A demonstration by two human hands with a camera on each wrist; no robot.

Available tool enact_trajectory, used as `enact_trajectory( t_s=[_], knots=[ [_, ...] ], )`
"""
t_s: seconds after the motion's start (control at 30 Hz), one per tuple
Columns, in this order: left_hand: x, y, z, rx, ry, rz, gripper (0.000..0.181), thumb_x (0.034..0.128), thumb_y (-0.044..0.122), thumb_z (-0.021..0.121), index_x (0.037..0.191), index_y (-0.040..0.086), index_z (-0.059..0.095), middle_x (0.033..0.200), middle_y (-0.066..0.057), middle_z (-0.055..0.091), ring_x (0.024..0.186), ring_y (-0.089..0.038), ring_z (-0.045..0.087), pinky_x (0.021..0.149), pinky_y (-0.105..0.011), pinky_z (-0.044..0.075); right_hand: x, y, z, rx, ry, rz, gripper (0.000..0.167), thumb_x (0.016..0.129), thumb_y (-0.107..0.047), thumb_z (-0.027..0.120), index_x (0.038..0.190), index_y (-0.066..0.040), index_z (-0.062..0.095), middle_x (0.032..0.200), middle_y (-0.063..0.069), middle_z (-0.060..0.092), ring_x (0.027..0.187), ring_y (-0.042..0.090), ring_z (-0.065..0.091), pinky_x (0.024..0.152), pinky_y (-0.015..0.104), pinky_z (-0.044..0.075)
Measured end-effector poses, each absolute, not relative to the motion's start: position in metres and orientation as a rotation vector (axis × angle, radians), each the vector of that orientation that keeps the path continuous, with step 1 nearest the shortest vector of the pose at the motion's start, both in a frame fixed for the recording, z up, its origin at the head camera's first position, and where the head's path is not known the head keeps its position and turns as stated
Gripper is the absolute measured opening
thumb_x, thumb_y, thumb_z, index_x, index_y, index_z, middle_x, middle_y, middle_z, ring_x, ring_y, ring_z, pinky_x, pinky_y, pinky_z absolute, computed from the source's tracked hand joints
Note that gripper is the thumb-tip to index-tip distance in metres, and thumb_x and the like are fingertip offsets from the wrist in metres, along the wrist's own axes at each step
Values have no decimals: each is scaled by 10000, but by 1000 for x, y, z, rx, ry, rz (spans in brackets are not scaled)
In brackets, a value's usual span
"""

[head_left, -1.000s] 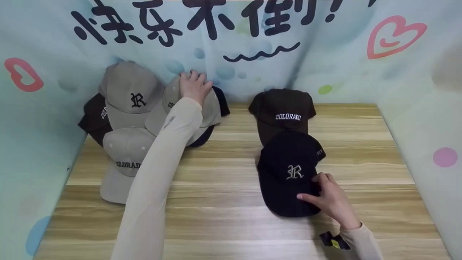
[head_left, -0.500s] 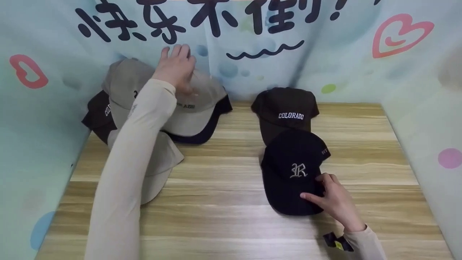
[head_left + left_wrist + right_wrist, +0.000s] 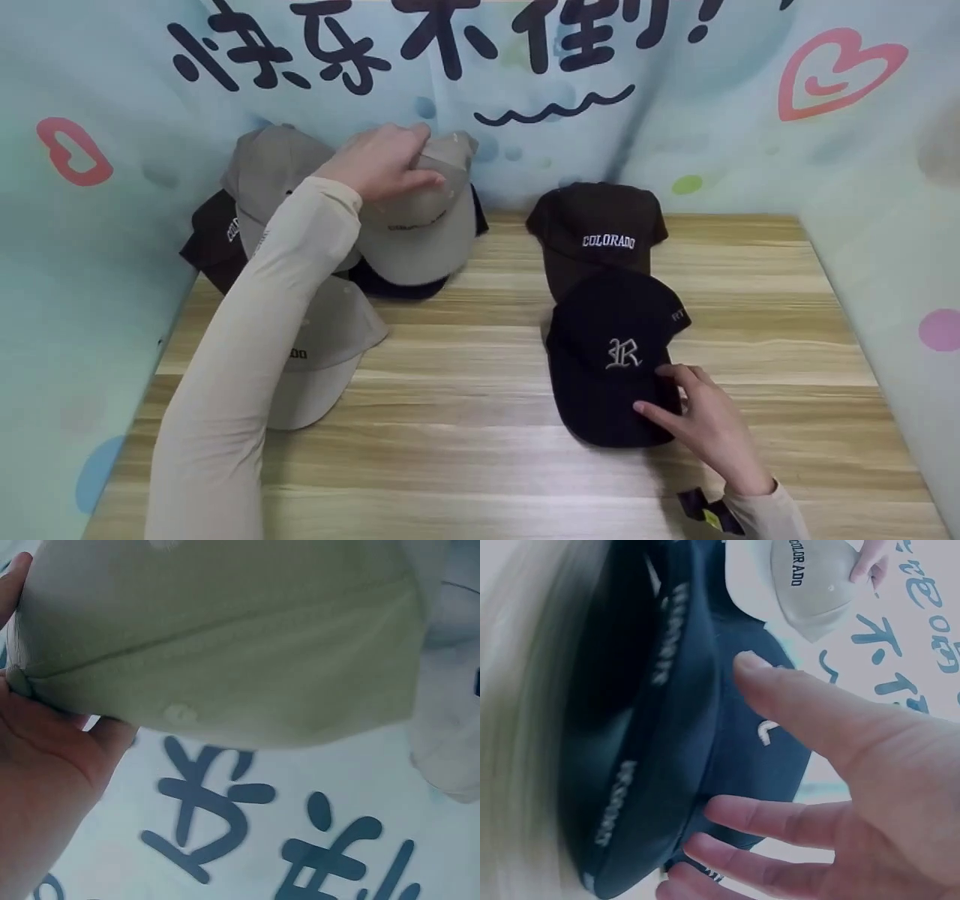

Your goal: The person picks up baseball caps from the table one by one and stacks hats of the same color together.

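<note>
My left hand (image 3: 379, 161) grips the crown of a beige COLORADO cap (image 3: 416, 240), the cap tilted with its brim towards me. In the left wrist view the beige cap (image 3: 225, 652) fills the upper part, fingers partly hidden behind its edge. On the right, a navy cap (image 3: 600, 397) with an R emblem lies on the table. My right hand (image 3: 712, 427) rests at its side, thumb by the brim and fingers loosely spread; in the right wrist view the fingers (image 3: 780, 821) lie along the navy cap (image 3: 739, 742).
Behind the navy cap sits a dark brown COLORADO cap (image 3: 600, 217). At left are a grey cap (image 3: 274, 161), another brown cap (image 3: 217, 240) and a beige cap (image 3: 330, 375), partly under my arm. A navy cap (image 3: 397, 289) shows beneath the held one. A printed backdrop (image 3: 735, 150) encloses the wooden table (image 3: 450, 465).
My left hand moved left from the beige cap's crown, then took hold of it, and that cap has turned and shifted slightly. The right hand has stayed by the navy cap.
</note>
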State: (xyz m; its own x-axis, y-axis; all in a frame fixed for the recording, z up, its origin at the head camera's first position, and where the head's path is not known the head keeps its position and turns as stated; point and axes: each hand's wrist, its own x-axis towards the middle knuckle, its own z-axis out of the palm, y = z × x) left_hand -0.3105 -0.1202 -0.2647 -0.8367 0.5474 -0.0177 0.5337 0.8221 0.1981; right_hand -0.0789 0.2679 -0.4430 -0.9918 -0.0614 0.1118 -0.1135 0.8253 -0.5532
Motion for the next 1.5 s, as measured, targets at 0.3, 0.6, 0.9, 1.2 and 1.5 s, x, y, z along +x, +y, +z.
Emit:
enact_trajectory(
  t_s=[0.3, 0.6, 0.9, 1.2, 1.5],
  knots=[
    [-289, -103, -270, 968, 2687, 368, 355, 973, 355, 573, 1028, 8, 520, 804, -92, 493, 752, -257, 489, 669, -372, 411, -79, 256, -441, 444, -2722, 932, 453, 722, -93, 845, 1114, -3, 638, 1105, 106, 629, 1051, 292, 589, 899, 340, 423],
    [-270, -86, -291, 1076, 2547, 410, 341, 1012, 371, 489, 873, 61, 523, 715, -20, 469, 628, -179, 452, 600, -317, 384, -84, 235, -439, 729, -2620, 941, 406, 731, -52, 831, 1093, -6, 652, 1133, 87, 607, 1070, 212, 575, 956, 156, 348],
    [-263, -72, -312, 1096, 2425, 395, 349, 1015, 357, 477, 786, 94, 470, 677, 14, 421, 586, -151, 418, 571, -288, 366, -86, 194, -441, 1017, -2659, 650, 487, 746, -238, 839, 1165, -81, 646, 1227, 85, 576, 1093, 232, 580, 862, 366, 502],
    [-261, -62, -339, 1030, 2370, 275, 399, 1033, 358, 417, 1023, -7, 577, 922, -125, 576, 857, -260, 544, 822, -369, 443, -94, 169, -442, 1185, -2660, 605, 514, 766, -285, 823, 1195, -80, 630, 1255, 113, 568, 1153, 249, 545, 917, 386, 473],
    [-256, -56, -356, 906, 2411, 173, 511, 1032, 397, 402, 1291, -36, 484, 1237, -237, 574, 1151, -351, 543, 988, -417, 398, -95, 156, -444, 1233, -2849, 584, 500, 805, -300, 788, 1212, -52, 637, 1315, 151, 541, 1191, 290, 523, 969, 415, 436]
  ],
)
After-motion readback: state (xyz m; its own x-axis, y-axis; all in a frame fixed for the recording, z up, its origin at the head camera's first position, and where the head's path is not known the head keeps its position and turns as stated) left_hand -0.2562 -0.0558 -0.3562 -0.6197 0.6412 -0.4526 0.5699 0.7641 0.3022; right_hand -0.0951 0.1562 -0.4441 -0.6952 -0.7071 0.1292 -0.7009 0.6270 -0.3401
